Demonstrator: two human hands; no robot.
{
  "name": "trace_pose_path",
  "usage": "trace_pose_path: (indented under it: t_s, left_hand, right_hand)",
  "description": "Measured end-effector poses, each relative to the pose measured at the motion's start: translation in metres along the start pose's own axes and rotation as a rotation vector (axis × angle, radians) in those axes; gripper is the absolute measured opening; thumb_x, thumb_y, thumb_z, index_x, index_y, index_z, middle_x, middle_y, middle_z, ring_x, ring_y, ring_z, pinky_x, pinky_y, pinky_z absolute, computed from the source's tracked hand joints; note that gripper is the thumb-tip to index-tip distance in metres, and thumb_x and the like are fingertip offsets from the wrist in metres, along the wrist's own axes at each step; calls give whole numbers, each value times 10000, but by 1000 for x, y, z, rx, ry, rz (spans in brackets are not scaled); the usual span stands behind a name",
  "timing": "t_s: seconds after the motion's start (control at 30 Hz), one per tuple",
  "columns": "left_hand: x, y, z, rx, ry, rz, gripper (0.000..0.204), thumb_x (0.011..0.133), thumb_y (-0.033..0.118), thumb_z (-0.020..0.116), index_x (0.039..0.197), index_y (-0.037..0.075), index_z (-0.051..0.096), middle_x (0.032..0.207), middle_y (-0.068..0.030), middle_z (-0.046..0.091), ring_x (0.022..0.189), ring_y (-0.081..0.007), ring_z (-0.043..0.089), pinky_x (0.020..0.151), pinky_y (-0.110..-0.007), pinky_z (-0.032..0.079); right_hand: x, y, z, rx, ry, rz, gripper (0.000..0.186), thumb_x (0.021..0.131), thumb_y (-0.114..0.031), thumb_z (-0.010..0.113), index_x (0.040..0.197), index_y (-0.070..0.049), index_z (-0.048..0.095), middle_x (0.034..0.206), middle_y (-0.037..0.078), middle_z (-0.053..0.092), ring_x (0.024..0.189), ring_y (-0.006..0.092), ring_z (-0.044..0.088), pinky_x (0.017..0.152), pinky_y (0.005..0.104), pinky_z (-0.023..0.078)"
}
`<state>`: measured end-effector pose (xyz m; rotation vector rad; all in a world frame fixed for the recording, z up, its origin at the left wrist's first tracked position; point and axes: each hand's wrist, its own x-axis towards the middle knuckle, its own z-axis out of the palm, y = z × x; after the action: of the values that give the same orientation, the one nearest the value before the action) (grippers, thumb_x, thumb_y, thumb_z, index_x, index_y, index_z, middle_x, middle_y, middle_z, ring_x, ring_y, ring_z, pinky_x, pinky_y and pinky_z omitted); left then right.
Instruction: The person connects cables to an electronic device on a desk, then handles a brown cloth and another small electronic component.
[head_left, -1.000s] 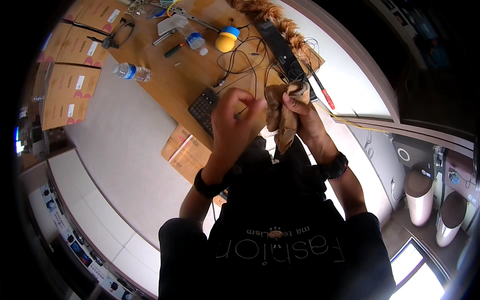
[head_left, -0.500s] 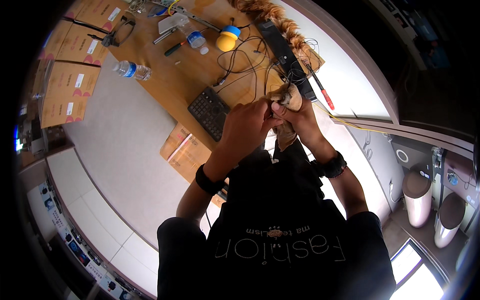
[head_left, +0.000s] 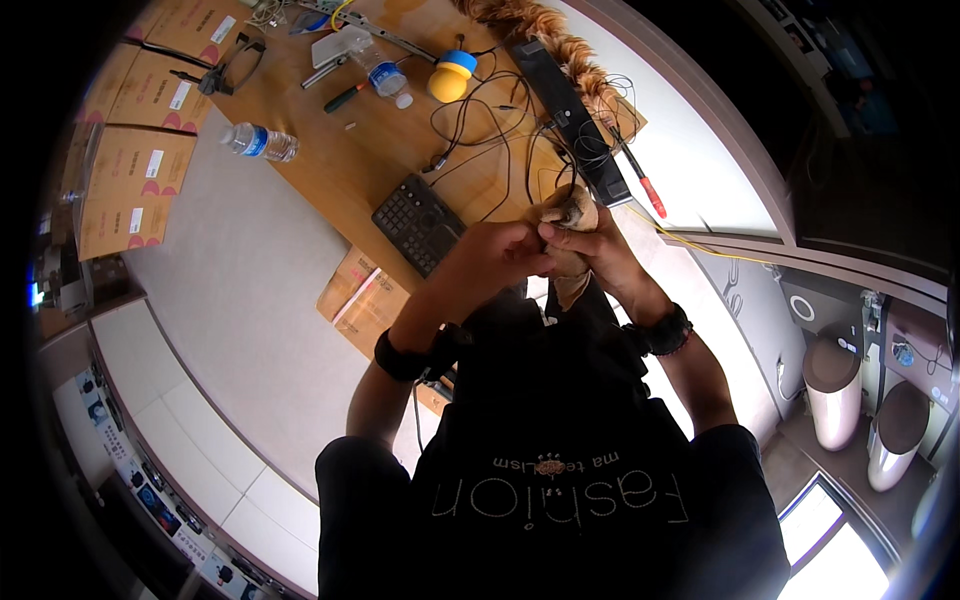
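Note:
A tan, soft fabric piece (head_left: 572, 268) with a dark patch near its top is bunched up above the near edge of the desk; its exact kind does not show. My right hand (head_left: 604, 256) grips it from the right, thumb laid across its front. From the left, my left hand (head_left: 492, 258) meets it with curled fingers pinched at its side. A loose flap of the fabric hangs down below both hands. Left of my left hand lies a black keypad device (head_left: 418, 222) with rows of keys.
On the wooden desk (head_left: 310, 165) are tangled black cables, a yellow-and-blue ball-shaped object (head_left: 450, 78), plastic bottles (head_left: 258, 142), a green-handled tool (head_left: 345, 97) and a long black bar (head_left: 568, 120). A red-handled screwdriver (head_left: 652, 195) lies at right. Cardboard boxes (head_left: 140, 165) stand far left.
My left hand has shifted slightly down and left, its fingers now lower on the fabric piece. The right hand keeps its grip, and the fabric has turned a little.

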<state>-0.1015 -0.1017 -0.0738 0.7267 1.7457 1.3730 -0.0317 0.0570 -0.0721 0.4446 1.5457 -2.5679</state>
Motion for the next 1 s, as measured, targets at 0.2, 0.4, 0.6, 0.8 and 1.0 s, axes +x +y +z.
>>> trace_pose_path:
  t_s: [0.2,0.4,0.6,0.8,1.0]
  left_hand:
    - [-7,1,-17,-207,-166,-188,132,755,100,630,726,9,538,629,14,528,595,-42,479,534,-206,391]
    - [-18,9,-13,190,4,51,164,752,173,612,728,30,534,586,-47,544,546,-128,536,506,-258,402]
    - [-35,21,-12,597,118,205,142,744,171,585,715,53,510,597,-100,534,574,-288,539,510,-366,409]
    - [-41,26,-9,795,258,452,149,710,124,635,683,62,502,558,-68,509,514,-242,504,479,-333,393]
    - [-46,33,-8,619,178,409,149,713,118,630,676,58,499,555,-62,513,515,-243,515,491,-327,401]
  right_hand:
    - [4,-10,0,-83,-16,39,229,708,-69,678,901,-10,568,825,28,594,753,104,561,686,225,443]
    - [9,-15,-6,-139,114,-33,253,697,-59,673,922,-19,564,817,26,590,737,104,560,666,229,445]
    - [16,-20,-32,55,268,-52,279,694,-104,681,937,-36,561,814,9,580,719,114,554,646,240,443]
    - [19,-35,-48,118,378,-224,309,724,-156,627,990,-26,534,868,67,585,764,166,577,688,273,472]
    - [10,-48,-57,243,347,-207,375,764,-200,604,1056,2,483,938,103,575,852,199,573,736,317,479]
